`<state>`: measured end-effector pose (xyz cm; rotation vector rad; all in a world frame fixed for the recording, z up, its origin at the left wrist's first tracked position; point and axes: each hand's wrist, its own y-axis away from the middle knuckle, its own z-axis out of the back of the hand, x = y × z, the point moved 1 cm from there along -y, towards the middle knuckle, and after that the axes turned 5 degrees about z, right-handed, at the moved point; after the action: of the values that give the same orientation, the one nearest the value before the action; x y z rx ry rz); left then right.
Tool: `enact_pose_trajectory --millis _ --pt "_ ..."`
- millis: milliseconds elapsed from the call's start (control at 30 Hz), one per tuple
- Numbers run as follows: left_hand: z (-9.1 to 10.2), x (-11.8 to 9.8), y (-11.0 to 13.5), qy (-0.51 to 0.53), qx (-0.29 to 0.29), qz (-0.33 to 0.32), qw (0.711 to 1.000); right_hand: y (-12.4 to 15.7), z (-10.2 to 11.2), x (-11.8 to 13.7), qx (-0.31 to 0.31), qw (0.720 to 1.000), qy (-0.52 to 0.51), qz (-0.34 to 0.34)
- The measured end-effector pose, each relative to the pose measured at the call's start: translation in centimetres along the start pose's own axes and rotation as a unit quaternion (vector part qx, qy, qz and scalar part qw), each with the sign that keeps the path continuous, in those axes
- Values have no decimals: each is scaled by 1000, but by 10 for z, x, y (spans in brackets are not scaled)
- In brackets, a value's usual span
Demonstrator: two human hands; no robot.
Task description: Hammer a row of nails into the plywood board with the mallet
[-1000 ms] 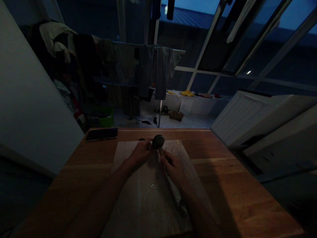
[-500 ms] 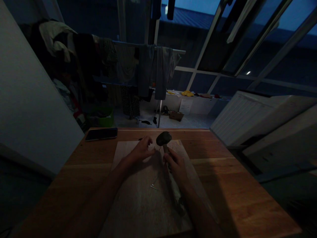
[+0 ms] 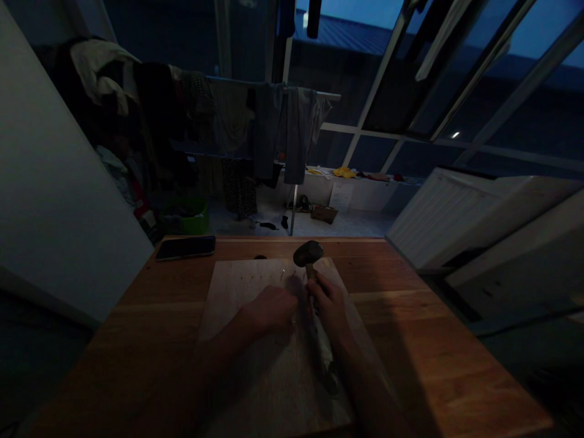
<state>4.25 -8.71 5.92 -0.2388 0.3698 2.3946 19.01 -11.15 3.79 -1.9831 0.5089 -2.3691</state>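
A pale wooden board (image 3: 241, 286) lies on a brown wooden table (image 3: 410, 340). My right hand (image 3: 331, 307) is closed round the handle of a hammer, whose dark head (image 3: 308, 253) is raised over the board's far edge. My left hand (image 3: 271, 310) rests on the board just left of the hammer handle, with its fingers curled and blurred; what they hold is too dark to make out. A small nail (image 3: 283, 274) stands near the board's far edge.
A dark phone (image 3: 185, 247) lies at the table's far left corner. Beyond the table, a drying rack (image 3: 274, 121) hangs with clothes. A white wall (image 3: 55, 201) is at the left and a white radiator (image 3: 438, 213) at the right. The room is very dim.
My left hand drew back from the far edge of the board toward me, next to the hammer handle. The hammer head shifted slightly right and away.
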Motion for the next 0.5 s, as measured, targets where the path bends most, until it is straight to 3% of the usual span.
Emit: enact_pose_trajectory --millis 233,400,500 --pt "15 19 3 61 -7 8 998 1 -1 0 0 1000 -12 5" --pt "16 64 -5 113 -111 60 986 1 -2 -3 10 998 -42 -38" --pt "9 85 -9 132 -139 78 978 1 -3 -2 7 998 -42 -37"
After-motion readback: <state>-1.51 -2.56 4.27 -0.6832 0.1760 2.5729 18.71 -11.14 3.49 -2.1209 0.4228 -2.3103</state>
